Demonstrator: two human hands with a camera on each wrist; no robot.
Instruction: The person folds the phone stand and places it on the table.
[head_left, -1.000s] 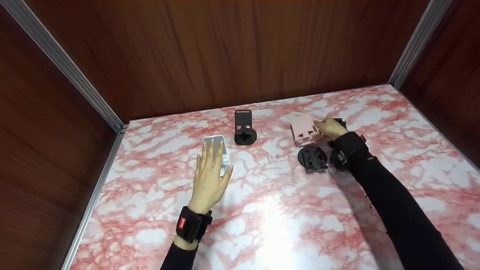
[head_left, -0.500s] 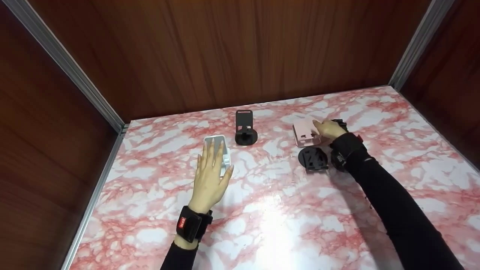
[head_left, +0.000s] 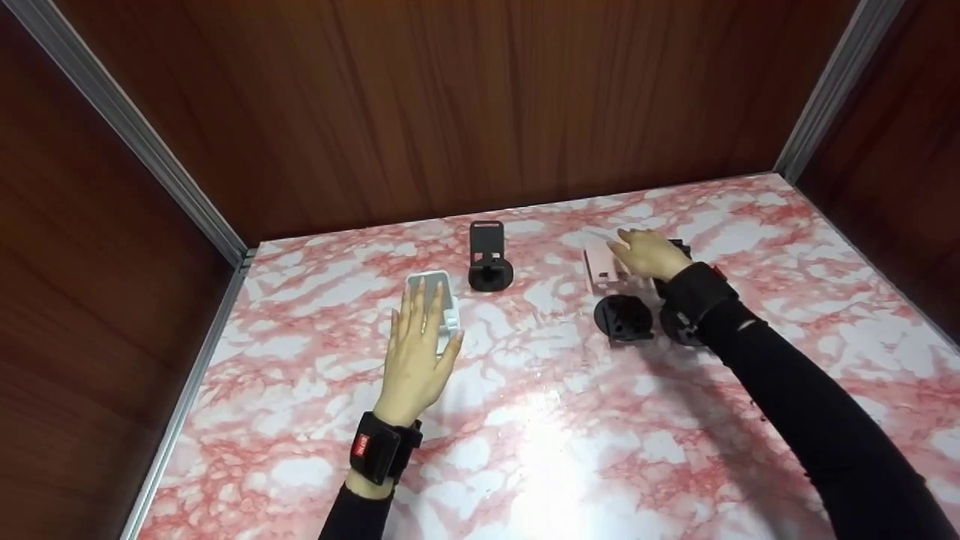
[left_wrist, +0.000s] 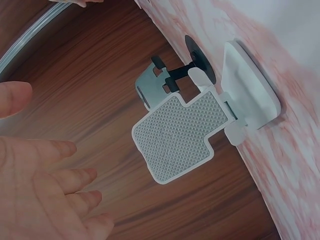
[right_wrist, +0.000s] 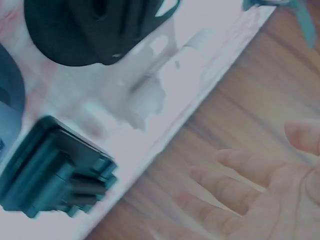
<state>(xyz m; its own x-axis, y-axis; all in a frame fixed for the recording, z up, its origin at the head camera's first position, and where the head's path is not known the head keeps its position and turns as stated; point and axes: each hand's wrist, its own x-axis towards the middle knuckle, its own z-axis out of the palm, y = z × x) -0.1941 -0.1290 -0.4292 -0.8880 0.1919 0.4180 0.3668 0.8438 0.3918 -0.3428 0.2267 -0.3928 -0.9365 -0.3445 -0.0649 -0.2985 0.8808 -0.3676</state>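
My left hand (head_left: pixel 411 367) is extended over the white phone stand (head_left: pixel 453 304) in the head view, covering part of it. In the left wrist view that white stand (left_wrist: pixel 175 135) stands upright with a grey textured pad, and my left fingers (left_wrist: pixel 75 177) lie straight and apart from it. Over at the right, my right hand (head_left: pixel 651 253) is above a pink phone stand (head_left: pixel 598 266), hiding its right side. The right wrist view has the right fingers (right_wrist: pixel 235 190) loosely extended, with a gap between them and the pale stand (right_wrist: pixel 182 65).
A black phone stand (head_left: pixel 487 240) with a round base is upright at the back middle. A folded black stand (head_left: pixel 625 319) lies in front of the pink one. Beside it, another black stand (head_left: pixel 679 330) is partly behind my right wrist. A wood-grain panel (head_left: pixel 480 112) rises behind the marbled table.
My right hand was gripping the right edge of the pink stand; its fingers have let go, spread and risen over it. My left hand has hardly moved.
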